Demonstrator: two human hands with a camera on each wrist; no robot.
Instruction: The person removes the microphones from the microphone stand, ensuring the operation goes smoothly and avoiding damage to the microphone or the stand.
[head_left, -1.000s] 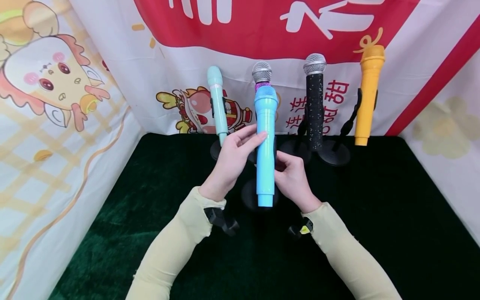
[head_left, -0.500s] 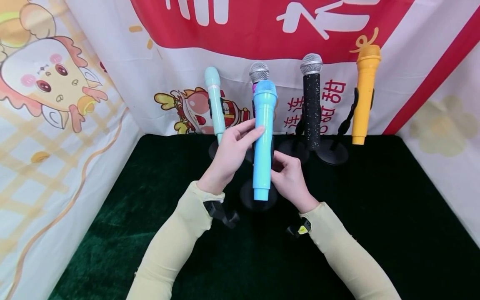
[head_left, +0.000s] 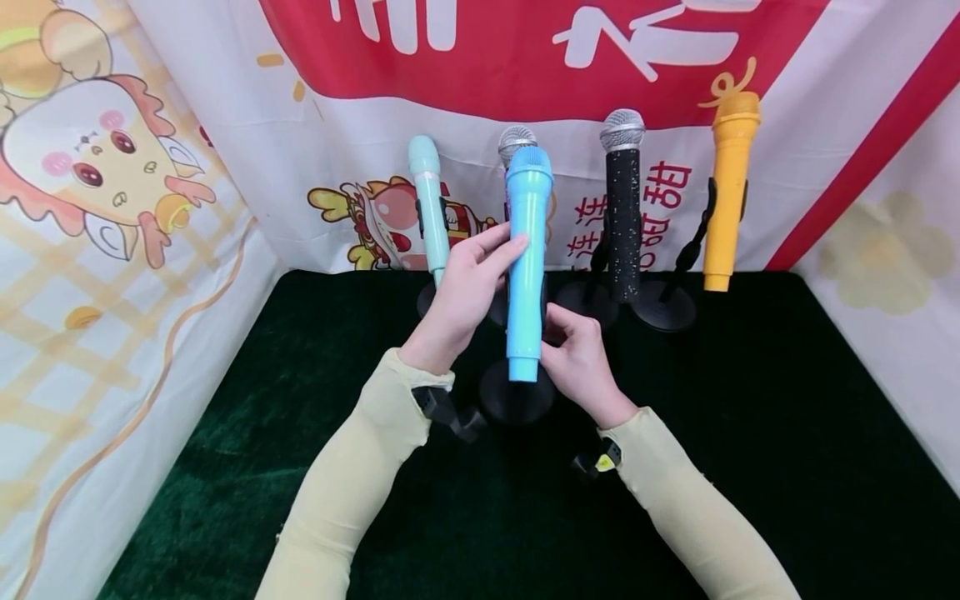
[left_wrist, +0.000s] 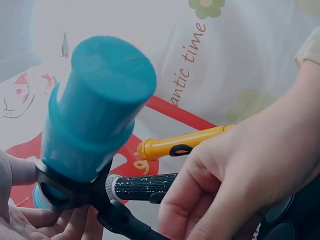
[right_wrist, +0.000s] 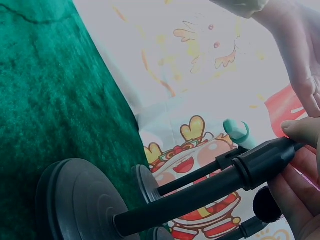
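Observation:
A light-blue microphone (head_left: 528, 250) stands tilted in the middle of the head view. My left hand (head_left: 465, 287) holds its body from the left, thumb on the near face. In the left wrist view a black clip (left_wrist: 70, 187) wraps the microphone (left_wrist: 102, 105), its round butt end toward the camera. My right hand (head_left: 581, 358) pinches the top of the black microphone stand (right_wrist: 200, 195), just below the clip. The stand's round base (head_left: 517, 400) is on the dark green cloth. In the head view the microphone hides most of the pole.
Behind stand several more microphones on stands: a mint one (head_left: 430, 200), a silver-headed one (head_left: 517, 140) partly hidden, a black speckled one (head_left: 624, 208) and a yellow one (head_left: 727, 192). A printed curtain (head_left: 360, 125) hangs close behind them. Green cloth (head_left: 480, 517) covers the table.
The blue microphone has moved upward in the head view, its lower end rising and showing more of the stand's base. My left hand has risen with it; my right hand stays at the stand.

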